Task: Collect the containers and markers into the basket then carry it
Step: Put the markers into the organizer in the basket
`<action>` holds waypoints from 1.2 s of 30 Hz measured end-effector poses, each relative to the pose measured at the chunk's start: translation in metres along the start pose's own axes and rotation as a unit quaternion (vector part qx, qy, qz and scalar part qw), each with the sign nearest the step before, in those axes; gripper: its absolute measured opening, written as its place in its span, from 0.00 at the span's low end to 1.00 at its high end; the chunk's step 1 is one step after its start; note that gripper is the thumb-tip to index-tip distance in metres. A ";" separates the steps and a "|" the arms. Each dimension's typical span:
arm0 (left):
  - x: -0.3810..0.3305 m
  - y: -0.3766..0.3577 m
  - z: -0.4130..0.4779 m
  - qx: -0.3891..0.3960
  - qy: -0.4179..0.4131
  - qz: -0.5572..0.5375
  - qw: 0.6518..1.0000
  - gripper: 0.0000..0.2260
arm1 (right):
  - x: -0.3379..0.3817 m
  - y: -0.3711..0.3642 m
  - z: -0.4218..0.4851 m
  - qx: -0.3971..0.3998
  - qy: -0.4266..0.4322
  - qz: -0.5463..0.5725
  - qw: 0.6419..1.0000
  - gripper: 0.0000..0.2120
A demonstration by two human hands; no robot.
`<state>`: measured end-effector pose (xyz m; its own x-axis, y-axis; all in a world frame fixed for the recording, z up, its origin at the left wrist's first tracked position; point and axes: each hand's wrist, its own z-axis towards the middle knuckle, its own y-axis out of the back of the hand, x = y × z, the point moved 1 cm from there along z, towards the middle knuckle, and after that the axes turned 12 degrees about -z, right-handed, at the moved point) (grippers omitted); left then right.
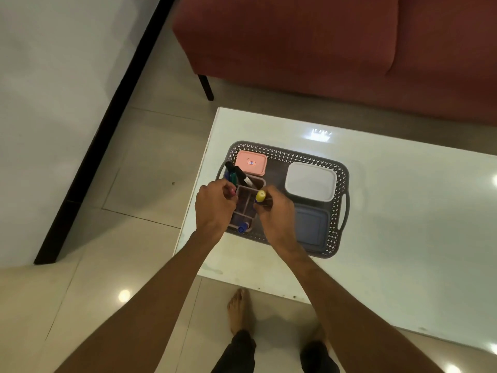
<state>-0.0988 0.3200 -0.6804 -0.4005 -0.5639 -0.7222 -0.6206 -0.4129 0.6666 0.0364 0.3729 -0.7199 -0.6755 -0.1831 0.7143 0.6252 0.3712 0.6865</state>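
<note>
Red sofa (322, 44) fills the top of the view, beyond the white table (390, 224). On that table, near its left edge, sits the grey perforated basket (317, 159), and everything is placed from there. Inside the basket, far right corner: a white lidded container (310, 181). Near right corner: a blue-grey lidded container (312, 227). Far left corner: a smaller pink lidded container (251, 162). Along the basket's left side sits a divided pinkish organizer (246, 203), with dark markers (238, 175) leaning out of its far end and a blue-capped marker (242, 228) at its near end.

Both hands are over the organizer now. The left hand (215, 207) is curled closed at the organizer's left wall; something pinkish peeks from the fingers, but I can't tell what it holds. The right hand (274, 211) is pinched tight around a yellow-capped marker (261, 196), cap up, just above the organizer's right side.
</note>
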 end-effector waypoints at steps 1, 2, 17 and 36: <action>0.001 -0.001 0.001 0.002 0.004 0.005 1.000 0.07 | -0.001 -0.003 0.000 0.003 -0.002 -0.008 1.000 0.10; 0.002 -0.001 0.001 0.004 0.007 0.009 1.000 0.07 | -0.002 -0.007 0.000 0.006 -0.005 -0.019 1.000 0.10; 0.009 0.003 -0.001 0.015 0.036 -0.003 0.999 0.08 | -0.006 -0.021 0.004 0.063 0.000 -0.121 0.991 0.15; 0.008 0.027 -0.023 -0.025 -0.023 -0.069 0.997 0.13 | -0.019 0.027 -0.020 -0.039 -0.012 -0.052 0.998 0.17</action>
<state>-0.1036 0.2877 -0.6641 -0.3455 -0.4658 -0.8146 -0.6379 -0.5201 0.5680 0.0739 0.3678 -0.7127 -0.7471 -0.1945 0.6356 0.5793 0.2784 0.7661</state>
